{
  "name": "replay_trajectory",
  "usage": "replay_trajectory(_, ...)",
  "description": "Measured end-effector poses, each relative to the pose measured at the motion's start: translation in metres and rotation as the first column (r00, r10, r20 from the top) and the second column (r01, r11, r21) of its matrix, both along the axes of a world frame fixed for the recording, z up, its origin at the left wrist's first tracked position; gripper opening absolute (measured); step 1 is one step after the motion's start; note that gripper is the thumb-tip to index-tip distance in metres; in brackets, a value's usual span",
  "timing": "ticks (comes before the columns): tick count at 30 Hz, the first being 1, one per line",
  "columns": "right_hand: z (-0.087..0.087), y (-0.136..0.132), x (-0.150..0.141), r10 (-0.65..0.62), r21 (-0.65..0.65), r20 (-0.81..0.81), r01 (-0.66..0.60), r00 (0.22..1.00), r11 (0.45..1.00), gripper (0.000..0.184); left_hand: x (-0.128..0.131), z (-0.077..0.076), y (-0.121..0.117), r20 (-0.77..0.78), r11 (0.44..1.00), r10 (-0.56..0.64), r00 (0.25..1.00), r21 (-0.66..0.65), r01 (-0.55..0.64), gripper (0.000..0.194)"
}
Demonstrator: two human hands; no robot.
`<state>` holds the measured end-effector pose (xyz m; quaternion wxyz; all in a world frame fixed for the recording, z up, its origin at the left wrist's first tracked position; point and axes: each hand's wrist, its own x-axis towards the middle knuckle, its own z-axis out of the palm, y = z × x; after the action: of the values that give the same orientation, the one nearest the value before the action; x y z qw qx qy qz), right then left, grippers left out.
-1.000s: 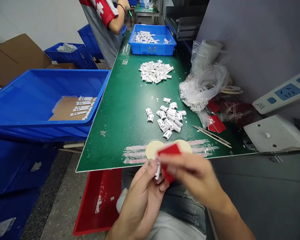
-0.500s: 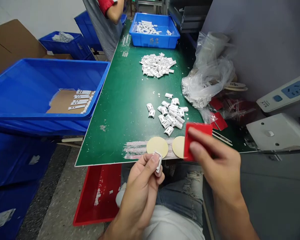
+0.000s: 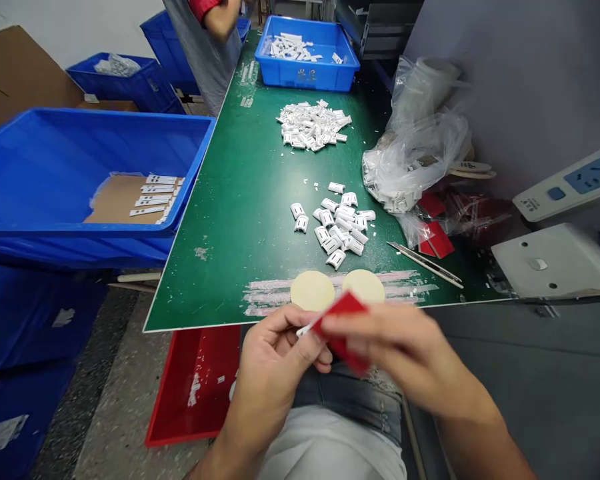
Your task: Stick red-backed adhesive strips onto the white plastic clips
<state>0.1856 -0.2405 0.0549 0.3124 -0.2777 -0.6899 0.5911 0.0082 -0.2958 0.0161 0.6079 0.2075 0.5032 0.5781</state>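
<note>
In the head view, my left hand (image 3: 273, 370) is closed around a small white plastic part (image 3: 304, 330) at the table's front edge. My right hand (image 3: 405, 347) pinches a red square sheet (image 3: 350, 305), blurred by motion. One edge of the sheet meets the white part, covering some of it. Just beyond my hands, two round cream discs (image 3: 312, 291) lie on the table. A loose group of similar curved white parts (image 3: 336, 259) sits behind the discs.
Farther back on the green table (image 3: 230, 220) is a larger heap of white parts (image 3: 313, 125), then a blue bin (image 3: 307, 75). Tweezers (image 3: 427, 263), a plastic bag (image 3: 415, 160) and red squares (image 3: 437, 240) lie right. A big blue tub (image 3: 80, 230) stands left; a co-worker's arm (image 3: 223, 20) shows behind.
My right hand has moved left with the red sheet, bringing it against the white part in my left hand. The tweezers and second disc are now more exposed.
</note>
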Motion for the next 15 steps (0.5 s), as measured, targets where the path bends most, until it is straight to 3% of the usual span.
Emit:
replay_trajectory(3,-0.002,0.009,0.004,-0.223,-0.044,0.052,0.226,0.973,0.973,0.019,-0.006,0.003,0.000,0.039,0.995,-0.082,0.996,-0.059,0.084,0.023)
replay_trajectory(10,-0.006,0.007,-0.005,-0.362,-0.107,0.039,0.364,0.931,0.925,0.024,-0.007,-0.002,-0.002,0.043,0.995,-0.095,0.995,-0.011,0.096,0.019)
replay_trajectory(15,0.001,0.010,-0.011,-0.460,-0.041,0.035,0.461,0.887,0.887,0.028,-0.005,-0.005,-0.005,-0.028,0.997,-0.042,0.999,0.056,0.043,0.014)
